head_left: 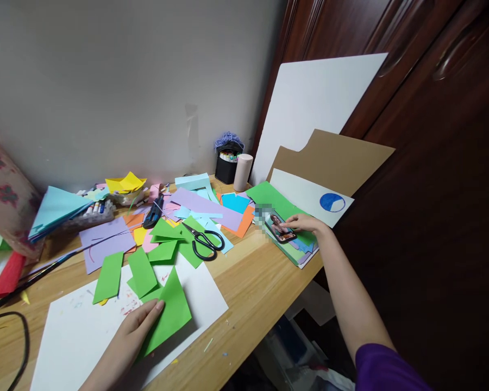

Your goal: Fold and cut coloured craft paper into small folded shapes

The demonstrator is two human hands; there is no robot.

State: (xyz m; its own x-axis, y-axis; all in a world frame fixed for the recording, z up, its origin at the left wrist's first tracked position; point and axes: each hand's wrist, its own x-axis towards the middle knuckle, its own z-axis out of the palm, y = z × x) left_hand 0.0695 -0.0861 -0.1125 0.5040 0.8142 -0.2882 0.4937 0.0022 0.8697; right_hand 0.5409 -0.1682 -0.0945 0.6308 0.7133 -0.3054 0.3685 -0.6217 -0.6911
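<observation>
The left hand (140, 320) pinched a green paper sheet (170, 310) between thumb and fingers near one edge, presumably so that most of it stood free above the white sheet (75, 336), which likely shielded the wooden table (248, 293). The right hand (305, 224) reached across to a smartphone (277, 225), fingertips at its lit screen; whether they gripped or only tapped, I could not tell. The phone lay on stacked coloured paper (291, 251), apparently to keep it within reach yet apart from the cut green pieces (109, 276). Black-handled scissors (207, 247) rested among the scraps, and brown cardboard (330, 160) stood upright by the cabinet (436, 146), probably to save space.
</observation>
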